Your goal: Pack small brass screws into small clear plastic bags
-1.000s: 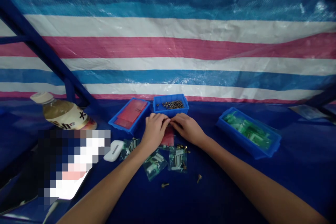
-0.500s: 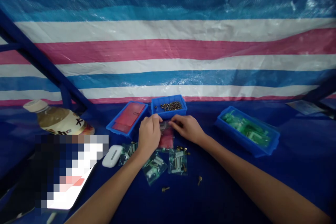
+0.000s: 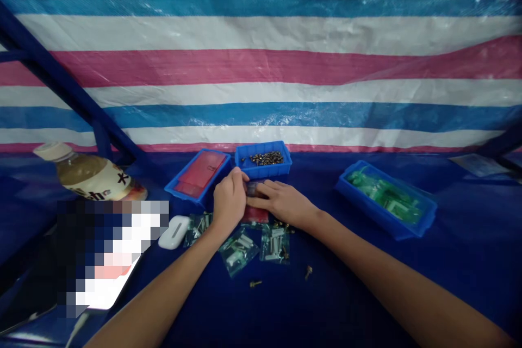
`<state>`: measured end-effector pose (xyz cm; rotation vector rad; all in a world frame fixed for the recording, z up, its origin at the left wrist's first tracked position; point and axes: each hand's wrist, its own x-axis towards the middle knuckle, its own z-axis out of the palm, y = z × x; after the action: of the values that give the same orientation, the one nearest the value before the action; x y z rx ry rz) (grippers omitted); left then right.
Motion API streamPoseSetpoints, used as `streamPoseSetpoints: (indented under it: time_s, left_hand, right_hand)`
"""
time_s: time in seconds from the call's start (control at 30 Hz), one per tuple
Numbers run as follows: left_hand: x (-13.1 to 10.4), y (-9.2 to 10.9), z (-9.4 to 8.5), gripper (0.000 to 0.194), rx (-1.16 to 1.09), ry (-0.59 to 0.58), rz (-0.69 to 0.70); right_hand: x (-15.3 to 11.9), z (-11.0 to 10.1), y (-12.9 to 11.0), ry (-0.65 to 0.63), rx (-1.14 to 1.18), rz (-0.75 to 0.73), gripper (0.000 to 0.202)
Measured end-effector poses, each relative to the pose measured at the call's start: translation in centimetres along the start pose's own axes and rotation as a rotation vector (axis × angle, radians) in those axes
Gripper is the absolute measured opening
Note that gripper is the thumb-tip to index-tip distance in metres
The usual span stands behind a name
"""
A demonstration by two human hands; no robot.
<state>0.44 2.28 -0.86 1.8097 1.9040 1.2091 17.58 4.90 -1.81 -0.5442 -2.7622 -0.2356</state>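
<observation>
Resting right hand, fingers slightly parted, over a red plastic bag on the near side of the screw bin, with left hand at its left edge; cannot tell either grip. Could disturb the clear hardware bags by sliding too near.

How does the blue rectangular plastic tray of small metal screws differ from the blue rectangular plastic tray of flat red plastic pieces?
Contents: the screw tray holds loose screws; the red-piece tray holds flat red pieces.
Pose: the screw tray's long side runs nearly straight across the view; the red-piece tray slants from far right to near left.
Arrangement: the screws lie jumbled; the red pieces lie flat.
Both trays are blue and open-topped.
</observation>
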Motion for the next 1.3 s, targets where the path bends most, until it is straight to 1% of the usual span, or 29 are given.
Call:
streamPoseSetpoints:
  time_s: [0.1,0.33,0.5,0.63,0.7,0.73,0.8,0.87,0.93,1.0,1.07,1.13,1.3]
  left_hand:
    - [-0.1,0.1,0.1,0.052,-0.036,0.013,-0.037]
    - [-0.1,0.2,0.0,0.053,-0.071,-0.003,-0.057]
    - [-0.1,0.1,0.0,0.055,-0.067,-0.015,-0.07]
    - [0.0,-0.1,0.1,0.056,-0.035,-0.044,-0.052]
    - [0.1,-0.2,0.2,0.054,-0.015,-0.068,-0.014]
    - [0.1,-0.2,0.2,0.053,-0.004,-0.077,0.012]
    - [0.1,-0.2,0.3,0.046,0.032,-0.085,0.081]
    - [-0.1,0.0,0.4,0.031,0.073,-0.092,0.191]
    - [-0.3,0.1,0.4,0.016,0.112,-0.1,0.329]
    - [-0.5,0.1,0.6,0.018,0.143,-0.099,0.453]
    - [-0.8,0.0,0.7,0.021,0.178,-0.091,0.54]
    - [-0.9,-0.2,0.8,0.021,0.208,-0.084,0.595]
    - [-0.8,-0.6,1.0,0.023,0.251,-0.116,0.624]
  right_hand:
    - [0.1,-0.1,-0.2,-0.019,-0.018,-0.031,0.04]
    - [0.1,0.1,0.0,0.038,0.1,0.058,0.019]
    - [0.3,0.2,0.0,0.069,0.176,0.11,0.021]
    - [0.3,0.1,0.1,0.078,0.287,0.138,0.016]
    - [0.2,0.2,0.4,0.091,0.433,0.188,0.012]
    - [0.2,0.2,0.6,0.099,0.535,0.241,0.011]
    - [0.0,0.4,1.1,0.116,0.771,0.394,0.013]
    - [0.0,0.6,1.6,0.17,0.997,0.541,0.019]
    - [-0.1,0.6,2.0,0.243,1.165,0.614,0.024]
    - [-0.1,0.6,2.2,0.273,1.275,0.632,0.026]
    - [-0.1,0.5,2.3,0.238,1.327,0.635,0.028]
    - [-0.2,0.4,2.3,0.212,1.326,0.636,0.029]
    - [-0.3,0.2,2.1,0.215,1.176,0.628,0.028]
